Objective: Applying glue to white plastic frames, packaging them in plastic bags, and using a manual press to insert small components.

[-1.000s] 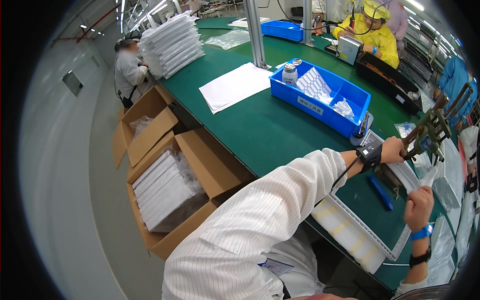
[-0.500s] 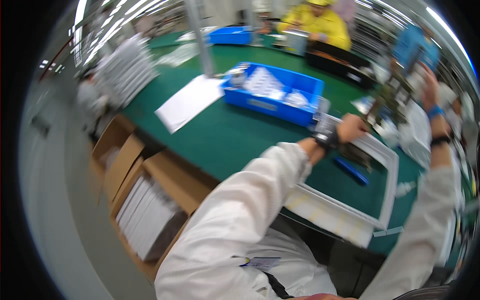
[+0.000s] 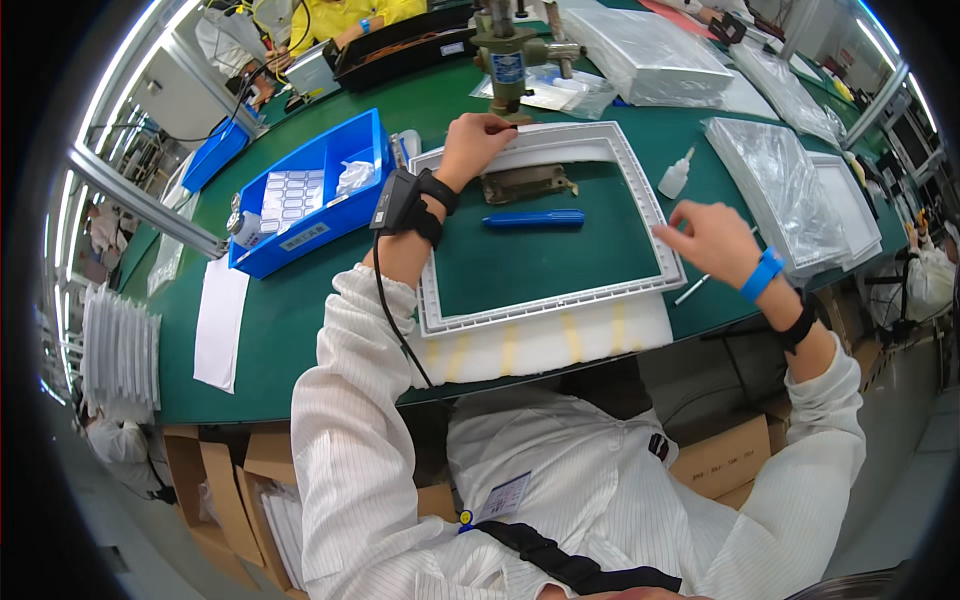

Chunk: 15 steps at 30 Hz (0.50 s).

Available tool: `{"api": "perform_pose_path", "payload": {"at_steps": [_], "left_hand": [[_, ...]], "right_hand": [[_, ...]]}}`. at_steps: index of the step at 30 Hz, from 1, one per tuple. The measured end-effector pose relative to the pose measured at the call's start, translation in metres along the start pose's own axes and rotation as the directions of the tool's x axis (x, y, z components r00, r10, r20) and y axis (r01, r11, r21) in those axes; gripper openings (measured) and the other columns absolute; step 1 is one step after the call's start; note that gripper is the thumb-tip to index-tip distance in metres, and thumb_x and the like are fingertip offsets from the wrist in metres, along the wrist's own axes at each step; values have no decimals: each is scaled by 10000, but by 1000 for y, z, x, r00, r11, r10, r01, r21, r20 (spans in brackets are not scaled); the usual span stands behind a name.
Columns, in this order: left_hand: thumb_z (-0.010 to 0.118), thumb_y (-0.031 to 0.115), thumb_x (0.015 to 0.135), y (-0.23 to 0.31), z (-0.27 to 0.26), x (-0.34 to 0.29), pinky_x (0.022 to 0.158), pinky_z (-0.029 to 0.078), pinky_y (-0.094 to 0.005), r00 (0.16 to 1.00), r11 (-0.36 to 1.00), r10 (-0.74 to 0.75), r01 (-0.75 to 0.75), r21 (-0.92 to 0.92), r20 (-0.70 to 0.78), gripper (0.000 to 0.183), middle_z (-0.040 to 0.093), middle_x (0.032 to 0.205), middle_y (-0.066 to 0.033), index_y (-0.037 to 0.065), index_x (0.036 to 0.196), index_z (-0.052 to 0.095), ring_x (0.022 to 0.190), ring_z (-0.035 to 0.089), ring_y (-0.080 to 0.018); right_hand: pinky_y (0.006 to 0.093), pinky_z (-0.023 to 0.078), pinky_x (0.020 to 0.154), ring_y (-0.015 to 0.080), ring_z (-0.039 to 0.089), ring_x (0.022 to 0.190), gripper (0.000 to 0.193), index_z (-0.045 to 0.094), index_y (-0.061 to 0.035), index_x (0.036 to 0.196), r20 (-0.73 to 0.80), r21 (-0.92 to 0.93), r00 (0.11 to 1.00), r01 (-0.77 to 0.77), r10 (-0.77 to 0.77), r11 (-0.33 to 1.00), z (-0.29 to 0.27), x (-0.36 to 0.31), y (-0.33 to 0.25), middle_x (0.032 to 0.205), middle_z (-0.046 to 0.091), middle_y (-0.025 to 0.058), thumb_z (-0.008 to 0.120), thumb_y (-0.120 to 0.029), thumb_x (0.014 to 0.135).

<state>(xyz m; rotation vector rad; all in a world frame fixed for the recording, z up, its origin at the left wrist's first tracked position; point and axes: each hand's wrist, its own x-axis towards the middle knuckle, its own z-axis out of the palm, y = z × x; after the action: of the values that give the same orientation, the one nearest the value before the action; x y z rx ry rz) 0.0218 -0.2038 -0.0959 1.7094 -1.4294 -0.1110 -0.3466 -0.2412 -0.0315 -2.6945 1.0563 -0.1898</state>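
A white rectangular plastic frame (image 3: 550, 300) lies on the green table before me, its near side over a white foam pad (image 3: 540, 340) with yellow strips. My left hand (image 3: 475, 150) is over the frame's far side, fingertips pinched together under the ram of a green bench press (image 3: 508, 65). What they pinch is too small to make out. Beside the frame's right side is my right hand (image 3: 715, 240), thumb and forefinger apart, with the thumb close to the rim. Inside the frame opening lie a blue pen-shaped tool (image 3: 535, 218) and the press's metal base (image 3: 525, 184).
A blue divided bin (image 3: 300, 225) with labels and small bags stands left, near a white paper sheet (image 3: 220, 320). On the right are a small white dropper bottle (image 3: 676, 175), a thin white stick (image 3: 695, 288) and plastic-wrapped panels (image 3: 780, 195). Across the table sits a person in yellow (image 3: 360, 20).
My right hand has come down from up beside the press to the frame's right side. My left hand stays at the frame's far side. The view has swung right.
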Motion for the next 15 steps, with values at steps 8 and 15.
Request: {"api": "perform_pose_path", "payload": {"at_steps": [8, 15], "left_hand": [[736, 261, 824, 7, -9, 0, 759, 528, -315, 999, 999, 28, -29, 34, 28, 328, 732, 906, -154, -28, 979, 720, 799, 695, -216], [675, 202, 900, 25, -48, -11, 800, 500, -271, 954, 1000, 30, -30, -5, 297, 276, 706, 916, -73, -29, 1051, 677, 861, 640, -125]], "right_hand": [[420, 455, 575, 352, 601, 597, 365, 621, 39, 812, -97, 265, 995, 37, -11, 964, 44, -11, 20, 660, 610, 193, 603, -315, 897], [473, 434, 597, 430, 572, 644, 351, 559, 35, 761, -158, 205, 986, 85, -53, 975, 22, -24, 23, 668, 579, 232, 535, -265, 941]]}}
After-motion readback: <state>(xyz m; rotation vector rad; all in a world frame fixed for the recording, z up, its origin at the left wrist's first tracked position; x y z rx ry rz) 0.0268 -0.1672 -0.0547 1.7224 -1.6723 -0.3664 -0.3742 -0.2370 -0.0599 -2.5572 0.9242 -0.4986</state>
